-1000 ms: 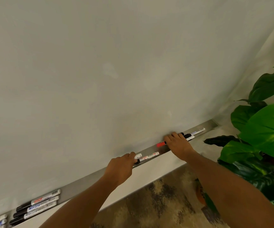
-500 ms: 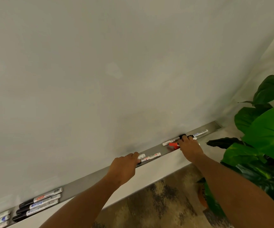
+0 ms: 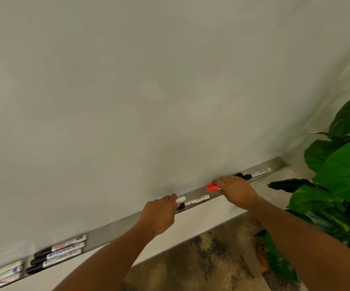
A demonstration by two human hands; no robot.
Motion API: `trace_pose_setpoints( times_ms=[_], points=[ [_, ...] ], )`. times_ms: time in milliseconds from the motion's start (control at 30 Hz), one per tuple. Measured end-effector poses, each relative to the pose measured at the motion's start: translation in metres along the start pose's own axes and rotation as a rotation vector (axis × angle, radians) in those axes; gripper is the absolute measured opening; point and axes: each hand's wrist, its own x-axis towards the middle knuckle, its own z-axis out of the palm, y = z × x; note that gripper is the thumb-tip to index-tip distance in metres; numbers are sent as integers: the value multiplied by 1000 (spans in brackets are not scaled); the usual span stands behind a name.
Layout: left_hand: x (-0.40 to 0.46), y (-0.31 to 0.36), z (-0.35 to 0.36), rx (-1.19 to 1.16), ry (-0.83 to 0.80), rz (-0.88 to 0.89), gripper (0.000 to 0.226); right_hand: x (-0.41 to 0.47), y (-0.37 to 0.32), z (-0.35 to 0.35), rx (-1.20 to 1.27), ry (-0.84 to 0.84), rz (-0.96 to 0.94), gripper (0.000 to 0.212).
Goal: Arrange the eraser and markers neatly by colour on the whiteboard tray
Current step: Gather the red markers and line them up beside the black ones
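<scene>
Soft even light, edges warped — slight blur

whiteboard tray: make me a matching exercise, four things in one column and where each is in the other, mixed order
Things:
1. red-capped markers
2. three black-capped markers
3. blue-labelled marker
4. plant

Places:
A. far right end of the tray
B. under the right hand
C. right of the tray, off it
D. left part of the tray, side by side

Pairs: 1-B, 2-D, 3-A, 4-C

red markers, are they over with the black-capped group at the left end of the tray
No, the red markers lie under the right hand, far from the black-capped group.
</scene>
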Motion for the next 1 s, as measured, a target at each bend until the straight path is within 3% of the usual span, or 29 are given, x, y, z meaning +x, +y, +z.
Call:
trace_pose_setpoints(
  times_ms=[133, 333, 633, 1000],
  points=[
    [-15, -4, 5, 10, 18, 53, 30, 9, -33, -5, 169, 44, -48, 43],
    [-45, -32, 24, 26, 29, -8, 46, 36, -96, -9, 317, 2, -150, 64],
    [-90, -77, 41, -164, 67, -285, 49, 73, -195, -7, 382, -18, -283, 56],
    [-112, -110, 49, -236, 97, -320, 47, 98, -282, -7, 335, 33, -222, 56]
  ],
)
